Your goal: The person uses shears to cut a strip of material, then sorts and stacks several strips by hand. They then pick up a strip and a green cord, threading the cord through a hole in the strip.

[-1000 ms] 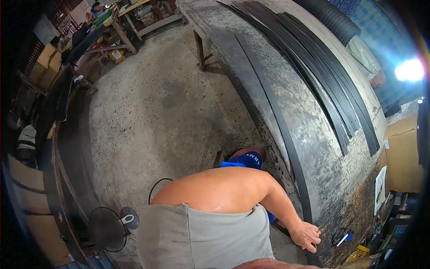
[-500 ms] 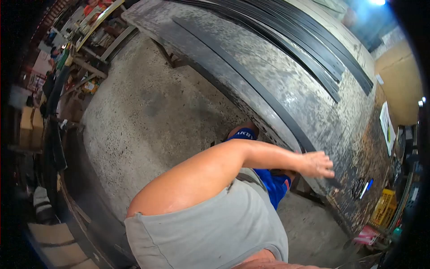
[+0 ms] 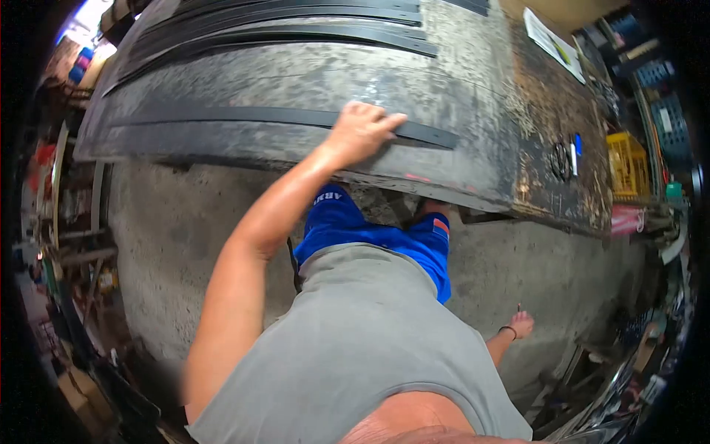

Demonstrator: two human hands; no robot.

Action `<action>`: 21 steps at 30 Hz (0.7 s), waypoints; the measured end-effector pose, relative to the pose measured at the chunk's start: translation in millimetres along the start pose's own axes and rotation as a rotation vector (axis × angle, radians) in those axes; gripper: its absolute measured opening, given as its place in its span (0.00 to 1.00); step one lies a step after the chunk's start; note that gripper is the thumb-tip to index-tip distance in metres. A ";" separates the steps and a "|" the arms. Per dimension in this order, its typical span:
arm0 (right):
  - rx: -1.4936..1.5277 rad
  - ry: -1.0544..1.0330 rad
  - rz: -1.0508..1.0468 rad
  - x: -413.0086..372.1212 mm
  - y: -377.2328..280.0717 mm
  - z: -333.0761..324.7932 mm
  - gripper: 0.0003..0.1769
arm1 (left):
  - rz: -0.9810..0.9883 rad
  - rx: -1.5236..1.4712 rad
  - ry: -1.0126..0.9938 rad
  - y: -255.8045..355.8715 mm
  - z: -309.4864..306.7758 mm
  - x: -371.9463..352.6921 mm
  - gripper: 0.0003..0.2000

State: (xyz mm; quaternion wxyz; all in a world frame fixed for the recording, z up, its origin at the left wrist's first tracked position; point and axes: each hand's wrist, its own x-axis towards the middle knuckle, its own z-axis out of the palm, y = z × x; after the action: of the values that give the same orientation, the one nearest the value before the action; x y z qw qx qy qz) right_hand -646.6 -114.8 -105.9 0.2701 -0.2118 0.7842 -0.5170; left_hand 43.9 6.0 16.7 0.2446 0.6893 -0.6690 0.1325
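My left hand (image 3: 359, 133) is on a long black flat strip (image 3: 259, 115) near its right end, with the fingers curled over it. This strip lies along the near side of a worn grey workbench (image 3: 451, 96). Small holes mark its tapered right tip. Down at my right side, away from the bench, hangs my right hand (image 3: 522, 324), closed, with a dark band at the wrist. A thin dark tip pokes up from its fingers; what it belongs to is too small to make out.
More black strips (image 3: 296, 33) lie stacked at the bench's far side. On the bench's right are a paper sheet (image 3: 551, 44), a blue pen (image 3: 578, 145), a white pen (image 3: 572, 159) and black-handled scissors (image 3: 560, 161). A yellow crate (image 3: 627, 164) stands beyond the right edge.
My view has swung round to face the bench squarely. The left hand, earlier stretched out near the strip's end, is now curled on the strip. My right hand has come into view.
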 end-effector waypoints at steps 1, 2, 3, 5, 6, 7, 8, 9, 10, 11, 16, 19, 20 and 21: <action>0.106 0.020 -0.039 -27.7 -37.8 7.4 0.25 | -0.041 0.030 -0.058 -15.5 -0.5 -10.4 0.22; 0.207 0.032 -0.077 -49.9 -69.3 14.7 0.25 | -0.072 0.070 -0.079 -24.6 -7.5 -15.6 0.21; 0.214 0.019 -0.159 -67.0 -96.0 28.3 0.24 | -0.078 0.120 -0.057 -28.2 -13.4 -19.9 0.20; 0.257 -0.081 -0.299 -75.1 -128.7 56.2 0.22 | -0.080 0.163 -0.041 -30.0 -16.6 -19.2 0.20; 0.304 -0.172 -0.356 -69.5 -140.9 72.2 0.23 | -0.101 0.092 -0.034 -27.1 -15.8 -15.1 0.20; 0.342 -0.266 -0.410 -94.4 -162.3 93.7 0.24 | -0.123 0.020 -0.024 -22.7 -14.2 -9.9 0.19; 0.380 -0.360 -0.466 -126.4 -183.9 117.8 0.27 | -0.118 -0.076 0.027 -13.3 -9.3 -2.6 0.16; 0.406 -0.520 -0.471 -143.9 -196.7 141.8 0.30 | -0.117 -0.166 0.046 -4.5 -1.9 4.7 0.15; 0.401 -0.597 -0.477 -174.8 -205.1 167.0 0.26 | -0.116 -0.255 0.064 4.3 6.5 10.8 0.13; 0.385 -0.740 -0.441 -196.5 -207.5 190.3 0.22 | -0.110 -0.301 0.092 12.9 13.7 15.8 0.12; 0.426 -1.147 -0.553 -307.2 -169.4 283.9 0.05 | -0.117 -0.237 0.134 33.1 43.4 30.9 0.08; 0.333 -1.133 -0.544 -343.3 -149.4 298.0 0.06 | -0.080 -0.167 0.131 39.2 47.6 37.7 0.05; 0.348 -1.131 -0.562 -348.2 -140.2 303.5 0.06 | -0.058 -0.098 0.104 39.5 48.5 38.8 0.04; 0.293 -1.099 -0.655 -350.5 -132.8 307.0 0.07 | -0.057 -0.097 0.103 39.2 51.1 38.0 0.04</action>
State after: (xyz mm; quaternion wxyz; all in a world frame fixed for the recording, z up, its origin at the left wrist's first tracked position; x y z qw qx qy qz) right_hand -174.4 -164.2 -9.5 0.4861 -0.6339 0.3485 -0.4902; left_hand 0.5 -52.3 -0.8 0.3156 0.6877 -0.6411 0.1282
